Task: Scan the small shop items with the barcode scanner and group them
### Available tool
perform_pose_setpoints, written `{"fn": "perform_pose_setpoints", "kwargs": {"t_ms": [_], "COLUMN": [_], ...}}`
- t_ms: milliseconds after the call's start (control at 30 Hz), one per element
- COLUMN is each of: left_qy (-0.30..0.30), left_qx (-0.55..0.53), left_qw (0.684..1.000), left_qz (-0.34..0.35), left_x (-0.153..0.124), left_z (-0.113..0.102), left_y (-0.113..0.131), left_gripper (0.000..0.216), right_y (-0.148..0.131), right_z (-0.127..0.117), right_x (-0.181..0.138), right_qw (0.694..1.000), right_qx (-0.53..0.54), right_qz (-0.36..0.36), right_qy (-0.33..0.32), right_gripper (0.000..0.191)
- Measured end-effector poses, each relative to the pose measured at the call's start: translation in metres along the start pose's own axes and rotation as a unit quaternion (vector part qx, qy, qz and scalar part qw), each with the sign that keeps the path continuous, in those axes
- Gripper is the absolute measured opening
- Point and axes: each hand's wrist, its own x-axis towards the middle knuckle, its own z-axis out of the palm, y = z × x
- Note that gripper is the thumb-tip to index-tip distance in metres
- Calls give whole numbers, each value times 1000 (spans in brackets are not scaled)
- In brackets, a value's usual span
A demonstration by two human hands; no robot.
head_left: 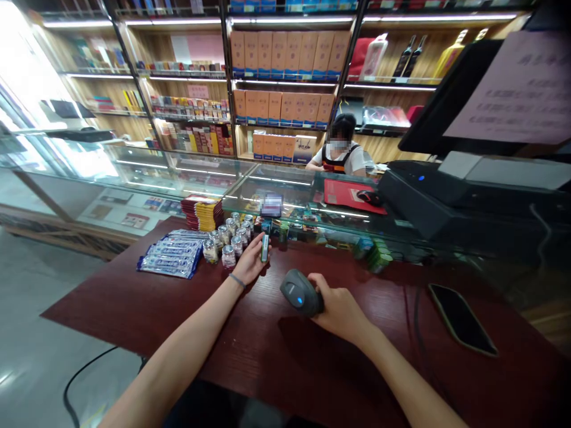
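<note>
Both arms reach forward, bare along the forearms, angling inward from the lower edge of the view. The left hand [252,260], extended farther ahead at the end of a nearly straight left forearm [187,333], has its fingers [256,245] closed in a light grip. The right hand [336,303], nearer the body, curls in a fuller grasp, its back turned upward and its right forearm [397,362] slanting down and outward.

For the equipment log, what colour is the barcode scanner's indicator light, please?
The indicator light glows blue in the head view.
</note>
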Motion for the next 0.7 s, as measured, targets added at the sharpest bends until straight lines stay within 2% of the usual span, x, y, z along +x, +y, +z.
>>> {"fn": "perform_pose_setpoints", "kwargs": {"t_ms": [167, 433, 567, 700], "left_qy": [-21, 8, 6, 20], "left_qx": [46, 4, 23, 77], "left_qw": [998, 1000, 999, 994], "left_qz": [34, 7, 32, 79], "left_x": [4, 0, -5, -8], "left_z": [-2, 2, 6, 8], "left_y": [-4, 0, 0, -3], "left_gripper": [38, 47, 54, 53], "right_y": [0, 1, 5, 11], "right_z": [0, -4, -4, -2], "right_x": [-1, -2, -1, 0], "right_qw": [999, 1000, 1000, 1000], "right_qx": [-24, 12, 12, 11], "right_qz": [-7, -7, -1, -5], "right_qy": [-29, -9, 8, 20], "right_gripper": [32, 39, 40, 41]}}
